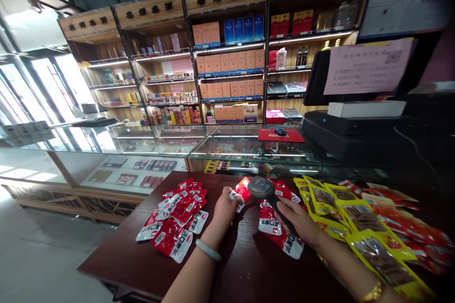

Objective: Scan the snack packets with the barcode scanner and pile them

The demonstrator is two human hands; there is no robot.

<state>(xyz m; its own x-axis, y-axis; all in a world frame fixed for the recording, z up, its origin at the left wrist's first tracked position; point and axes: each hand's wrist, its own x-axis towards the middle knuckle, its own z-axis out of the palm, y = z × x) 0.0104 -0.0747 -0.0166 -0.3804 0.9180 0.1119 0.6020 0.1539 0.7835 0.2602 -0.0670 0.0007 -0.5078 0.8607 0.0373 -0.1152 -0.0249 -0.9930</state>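
Observation:
My left hand (226, 206) is closed on a red and white snack packet (243, 191), held up above the dark wooden table (238, 265). My right hand (300, 220) grips the handle of a black barcode scanner (261, 186), whose head points toward that packet. Under and beside the scanner lie a few more red and white packets (270, 220), partly hidden by my right hand. To the left of my left hand is a loose pile of the same red packets (179, 215). Yellow snack packets (362, 215) overlap one another right of my right hand.
Orange-red packets (408, 220) lie at the far right. Behind the table stands a glass display counter (213, 147) with a red mouse pad (280, 135) on it. A dark monitor (316, 75) bears a pink paper sheet (368, 67). Shelves of boxes (229, 64) line the back wall.

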